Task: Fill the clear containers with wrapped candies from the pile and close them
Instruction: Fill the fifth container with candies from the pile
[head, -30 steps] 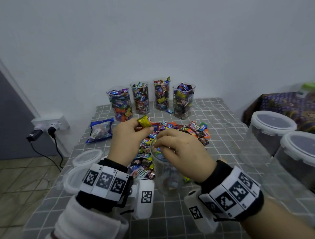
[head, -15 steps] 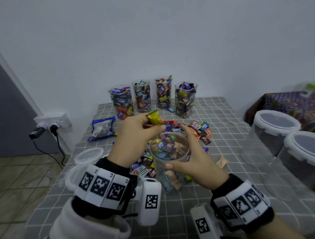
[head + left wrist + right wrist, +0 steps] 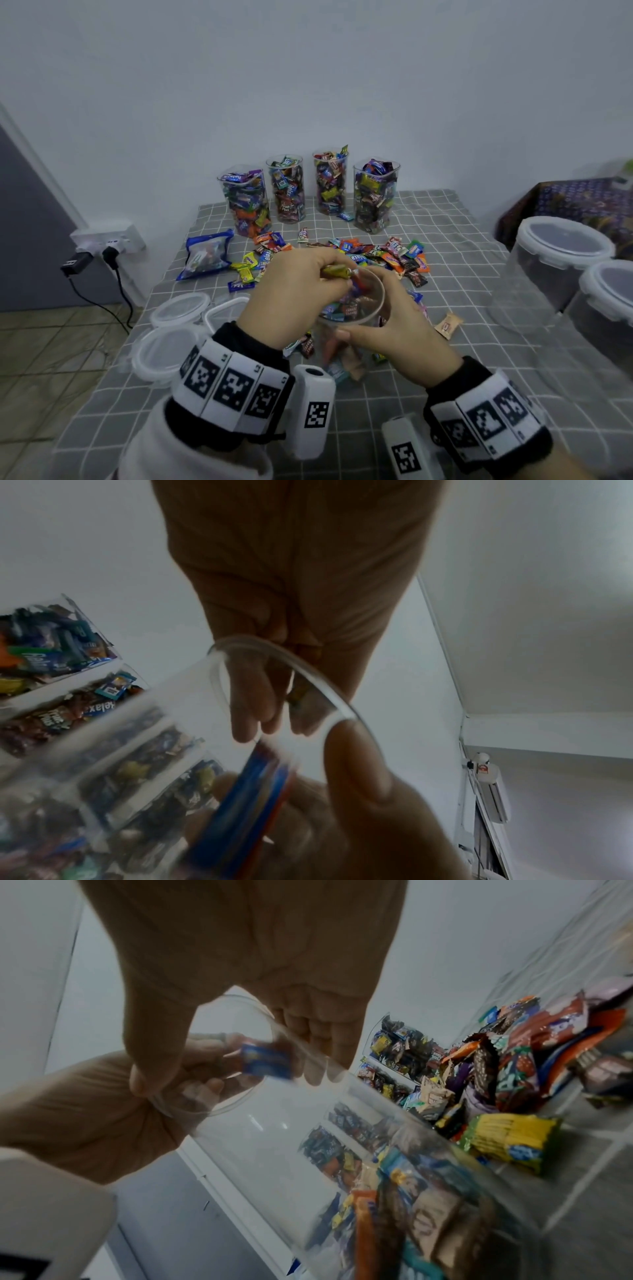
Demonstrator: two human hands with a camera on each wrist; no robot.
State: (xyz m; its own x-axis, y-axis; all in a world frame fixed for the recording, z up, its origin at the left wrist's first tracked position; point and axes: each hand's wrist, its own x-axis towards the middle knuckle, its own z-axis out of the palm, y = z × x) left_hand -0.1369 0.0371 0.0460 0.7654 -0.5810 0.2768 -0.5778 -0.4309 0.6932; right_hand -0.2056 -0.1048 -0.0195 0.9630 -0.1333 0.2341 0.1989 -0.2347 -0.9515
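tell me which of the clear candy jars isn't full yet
The jar that the right hand grips at the front of the table. Its candies stop short of the rim, while the four jars by the wall are packed to the top.

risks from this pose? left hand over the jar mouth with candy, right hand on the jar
1. The left hand holds a yellow candy at the rim of the clear container; released there, it could fall outside.
2. The container looks tilted in the right hand, which grips it near the rim; candies could spill, or it could slip.
3. The four filled jars stand unlidded; a bump could scatter them.
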